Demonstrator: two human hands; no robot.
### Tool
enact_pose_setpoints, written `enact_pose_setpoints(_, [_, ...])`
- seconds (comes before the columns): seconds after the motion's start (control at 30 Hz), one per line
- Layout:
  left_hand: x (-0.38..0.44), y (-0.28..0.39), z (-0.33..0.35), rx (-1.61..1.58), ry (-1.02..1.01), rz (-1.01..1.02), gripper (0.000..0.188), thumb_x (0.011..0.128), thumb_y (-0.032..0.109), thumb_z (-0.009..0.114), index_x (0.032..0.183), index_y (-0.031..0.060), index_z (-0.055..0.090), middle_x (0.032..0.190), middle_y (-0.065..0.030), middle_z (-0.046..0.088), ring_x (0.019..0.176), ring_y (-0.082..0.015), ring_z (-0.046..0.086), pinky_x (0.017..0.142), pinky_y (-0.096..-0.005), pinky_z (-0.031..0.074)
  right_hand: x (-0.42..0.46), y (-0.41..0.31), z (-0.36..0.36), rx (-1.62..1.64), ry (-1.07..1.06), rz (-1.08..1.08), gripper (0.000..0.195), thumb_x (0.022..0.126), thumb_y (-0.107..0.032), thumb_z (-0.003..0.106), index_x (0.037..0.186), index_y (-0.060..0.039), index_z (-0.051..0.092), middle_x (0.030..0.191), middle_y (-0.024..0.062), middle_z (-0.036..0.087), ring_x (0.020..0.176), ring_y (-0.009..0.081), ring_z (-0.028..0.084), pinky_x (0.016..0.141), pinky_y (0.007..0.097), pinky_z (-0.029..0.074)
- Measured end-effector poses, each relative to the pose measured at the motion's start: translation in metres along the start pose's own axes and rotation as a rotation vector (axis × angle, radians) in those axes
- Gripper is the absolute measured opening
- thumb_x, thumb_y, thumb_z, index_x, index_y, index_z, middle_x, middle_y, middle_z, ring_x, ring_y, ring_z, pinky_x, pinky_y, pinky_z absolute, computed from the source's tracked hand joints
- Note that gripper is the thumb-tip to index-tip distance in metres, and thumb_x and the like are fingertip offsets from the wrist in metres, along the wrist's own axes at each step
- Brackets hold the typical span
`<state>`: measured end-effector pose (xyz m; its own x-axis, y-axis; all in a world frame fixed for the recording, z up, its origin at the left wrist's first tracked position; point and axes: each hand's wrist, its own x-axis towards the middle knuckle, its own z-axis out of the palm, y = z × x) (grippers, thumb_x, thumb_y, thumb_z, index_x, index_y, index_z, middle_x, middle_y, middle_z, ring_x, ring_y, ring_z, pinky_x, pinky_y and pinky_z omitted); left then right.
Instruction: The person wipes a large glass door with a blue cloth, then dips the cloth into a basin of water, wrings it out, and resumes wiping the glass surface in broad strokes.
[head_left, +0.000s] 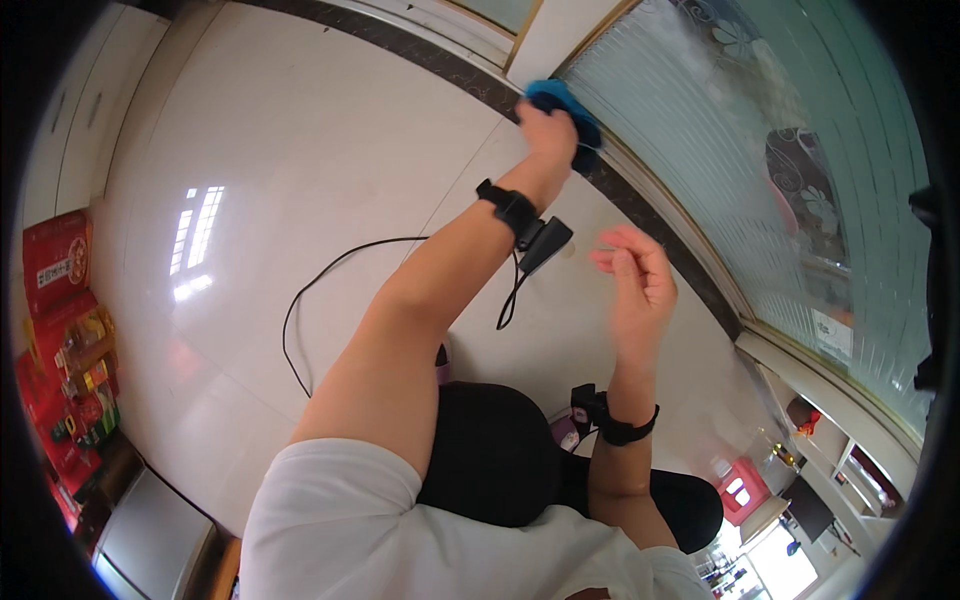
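Note:
My left hand (550, 136) grips a blue cloth (586, 135), light blue at one edge and dark blue elsewhere. The cloth lies against the dark stone border strip (645, 201) at the foot of a ribbed glass sliding door (675, 112), by the door frame's corner. Some of my left fingers are hidden by the hand and cloth. Nearer to me, my right hand (641, 274) hovers over the pale floor tiles with loosely curled fingers and nothing in it. Each wrist wears a black strap with a small black device.
A black cable (289, 319) loops over the floor from my left wrist. Red boxes and packages (67, 390) stand at the left beside white cabinets (82, 112). A silver-grey appliance (154, 525) is at lower left. White shelving (825, 450) and a pink container (742, 491) are at lower right.

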<state>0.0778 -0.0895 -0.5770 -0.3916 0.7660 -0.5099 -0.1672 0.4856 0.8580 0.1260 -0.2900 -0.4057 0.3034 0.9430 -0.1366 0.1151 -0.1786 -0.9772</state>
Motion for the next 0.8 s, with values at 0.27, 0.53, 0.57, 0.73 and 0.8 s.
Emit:
enact_pose_setpoints(0.27, [0.017, 0.055, 0.003, -0.174, -0.234, -0.474, 0.032, 0.095, 0.013, 0.05, 0.126, 0.0052, 0.051, 0.131, -0.0225, 0.056, 0.118, -0.0359, 0.054, 0.088, -0.0478, 0.047, 0.005, 0.016, -0.02, 0.048, 0.092, 0.066, 0.021, 0.1, -0.004, 0.054, 0.117, 0.0035, 0.061, 0.11, 0.0102, 0.067, 0.091, 0.0147, 0.066, 0.084, 0.0284, 0.053])
enact_pose_setpoints(0.53, [0.024, 0.074, -0.007, -0.466, -0.184, 0.137, 0.024, 0.089, -0.001, 0.046, 0.112, -0.0026, 0.05, 0.099, -0.0168, 0.06, 0.082, -0.0302, 0.064, 0.071, -0.0403, 0.055, -0.002, 0.001, -0.01, -0.022, 0.055, 0.027, 0.02, 0.099, -0.004, 0.056, 0.115, 0.004, 0.063, 0.108, 0.0105, 0.068, 0.09, 0.0167, 0.069, 0.082, 0.028, 0.054])
enact_pose_setpoints(0.57, [0.015, 0.084, -0.013, -0.48, -0.118, 0.371, 0.021, 0.088, -0.002, 0.046, 0.109, -0.0018, 0.051, 0.087, -0.014, 0.06, 0.074, -0.0283, 0.064, 0.066, -0.0395, 0.057, -0.003, 0.004, -0.009, -0.037, 0.062, 0.049, 0.02, 0.099, -0.005, 0.056, 0.115, 0.0038, 0.063, 0.108, 0.0107, 0.068, 0.09, 0.017, 0.069, 0.082, 0.0281, 0.054])
enact_pose_setpoints(0.73, [-0.166, 0.177, -0.04, -0.018, -0.964, 1.106, 0.058, 0.079, 0.009, 0.06, 0.135, -0.0018, 0.047, 0.119, -0.0258, 0.059, 0.108, -0.0439, 0.057, 0.097, -0.0443, 0.046, 0.004, 0.019, -0.044, 0.473, 0.499, -0.058, 0.047, 0.102, -0.038, 0.049, 0.136, -0.0047, 0.05, 0.126, 0.0116, 0.061, 0.113, 0.0236, 0.061, 0.093, 0.0395, 0.05])
enact_pose_setpoints(0.8, [-0.211, 0.178, -0.035, 0.114, -1.126, 1.088, 0.055, 0.076, 0.008, 0.062, 0.13, 0.0012, 0.051, 0.117, -0.0243, 0.06, 0.106, -0.0431, 0.058, 0.1, -0.0446, 0.045, 0.012, -0.044, -0.058, 1.112, 0.346, -0.046, 0.055, 0.099, -0.048, 0.048, 0.138, -0.0092, 0.047, 0.13, 0.0112, 0.058, 0.118, 0.0261, 0.057, 0.098, 0.0439, 0.047])
